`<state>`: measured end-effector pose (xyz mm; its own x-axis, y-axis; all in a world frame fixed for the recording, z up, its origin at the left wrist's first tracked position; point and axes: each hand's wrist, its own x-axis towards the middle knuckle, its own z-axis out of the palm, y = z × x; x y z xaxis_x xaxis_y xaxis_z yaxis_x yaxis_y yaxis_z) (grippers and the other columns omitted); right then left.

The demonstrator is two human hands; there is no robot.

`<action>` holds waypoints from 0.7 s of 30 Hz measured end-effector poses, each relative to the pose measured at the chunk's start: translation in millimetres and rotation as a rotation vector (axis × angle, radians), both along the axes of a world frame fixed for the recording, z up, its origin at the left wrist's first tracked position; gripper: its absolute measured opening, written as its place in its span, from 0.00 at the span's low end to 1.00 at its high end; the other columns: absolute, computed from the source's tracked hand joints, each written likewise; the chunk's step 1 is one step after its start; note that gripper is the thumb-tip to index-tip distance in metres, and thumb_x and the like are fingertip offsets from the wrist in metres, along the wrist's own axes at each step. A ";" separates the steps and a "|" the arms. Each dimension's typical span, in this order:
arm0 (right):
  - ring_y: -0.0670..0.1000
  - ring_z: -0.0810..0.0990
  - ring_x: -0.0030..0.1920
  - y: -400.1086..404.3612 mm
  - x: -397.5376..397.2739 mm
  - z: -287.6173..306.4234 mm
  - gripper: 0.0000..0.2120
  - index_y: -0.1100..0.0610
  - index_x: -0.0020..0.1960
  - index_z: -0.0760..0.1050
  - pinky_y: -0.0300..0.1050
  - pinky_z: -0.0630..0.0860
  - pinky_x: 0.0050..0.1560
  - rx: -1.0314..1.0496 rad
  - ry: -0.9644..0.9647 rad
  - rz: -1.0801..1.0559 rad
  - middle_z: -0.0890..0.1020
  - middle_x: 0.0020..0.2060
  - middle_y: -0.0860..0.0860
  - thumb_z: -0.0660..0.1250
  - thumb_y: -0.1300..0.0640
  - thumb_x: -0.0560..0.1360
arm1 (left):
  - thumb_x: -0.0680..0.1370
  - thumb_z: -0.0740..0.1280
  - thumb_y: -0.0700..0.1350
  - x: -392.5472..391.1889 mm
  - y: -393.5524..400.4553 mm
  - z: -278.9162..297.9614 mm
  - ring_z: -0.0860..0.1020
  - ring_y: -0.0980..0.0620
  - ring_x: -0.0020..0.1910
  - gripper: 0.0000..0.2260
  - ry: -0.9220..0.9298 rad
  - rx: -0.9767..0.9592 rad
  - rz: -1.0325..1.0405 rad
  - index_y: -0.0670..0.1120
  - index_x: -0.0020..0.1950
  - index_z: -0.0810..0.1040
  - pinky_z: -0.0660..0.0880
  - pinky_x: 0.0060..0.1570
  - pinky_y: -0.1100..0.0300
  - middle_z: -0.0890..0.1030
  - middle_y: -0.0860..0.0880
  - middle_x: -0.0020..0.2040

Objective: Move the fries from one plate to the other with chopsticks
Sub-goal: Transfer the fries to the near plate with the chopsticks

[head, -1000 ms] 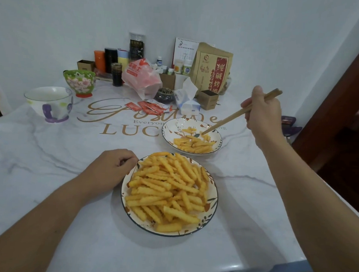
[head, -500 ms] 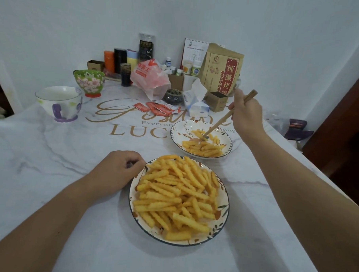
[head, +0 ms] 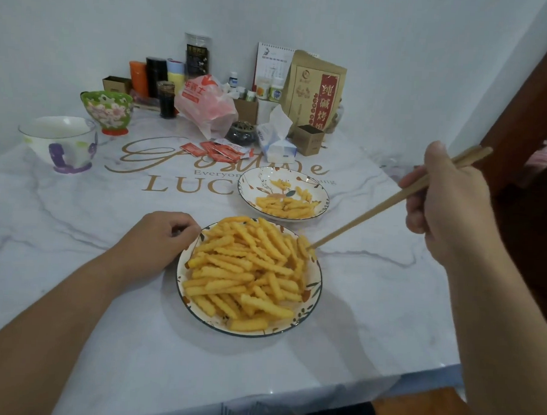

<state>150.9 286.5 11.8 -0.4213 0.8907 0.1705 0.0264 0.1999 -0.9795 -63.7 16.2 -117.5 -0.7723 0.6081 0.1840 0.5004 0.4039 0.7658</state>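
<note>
Half a second before, the chopsticks (head: 395, 198) had their tips in the far plate (head: 324, 195); now the right hand (head: 445, 199) had swung back toward the person, and the tips were at the far right rim of the near plate (head: 316, 298), touching a fry (head: 302, 245) at the edge of the heap. The right hand was closed around the upper part of the chopsticks, the sticks slanting down to the left. The left hand (head: 158, 243) was where it had been, loosely curled and holding nothing, resting on the bench (head: 76, 245) against the left rim of the near plate.

Most of the fries (head: 247, 272) were piled in the near plate; a small batch (head: 285, 204) lay in the front of the far plate. The two plates were near each other, with a narrow strip of bare bench between them. The bench's near edge ran below the near plate. Open surface stretched to the left, and a white bowl (head: 57, 141) stood well apart at the far left.
</note>
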 end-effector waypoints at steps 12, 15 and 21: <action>0.45 0.68 0.23 20.3 -45.1 1.8 0.20 0.58 0.36 0.78 0.40 0.64 0.25 0.140 0.071 0.080 0.72 0.22 0.47 0.60 0.51 0.83 | 0.83 0.67 0.43 -1.7 -0.6 -2.6 0.78 0.63 0.34 0.13 -0.024 0.019 -0.009 0.47 0.40 0.84 0.71 0.35 0.73 0.84 0.56 0.36; 0.44 0.69 0.26 25.5 -81.1 -14.7 0.18 0.57 0.38 0.80 0.40 0.65 0.29 0.249 -0.018 0.188 0.73 0.23 0.44 0.61 0.52 0.83 | 0.83 0.67 0.43 -3.6 -0.3 -3.0 0.79 0.63 0.36 0.13 -0.036 0.027 -0.016 0.48 0.40 0.85 0.72 0.36 0.73 0.85 0.55 0.39; 0.43 0.70 0.27 34.5 -132.2 -19.9 0.18 0.56 0.37 0.81 0.38 0.67 0.27 0.344 -0.118 0.295 0.73 0.22 0.41 0.62 0.52 0.82 | 0.84 0.67 0.43 -6.2 -0.4 -5.0 0.79 0.59 0.38 0.12 -0.105 0.058 -0.032 0.47 0.42 0.85 0.72 0.38 0.70 0.85 0.50 0.41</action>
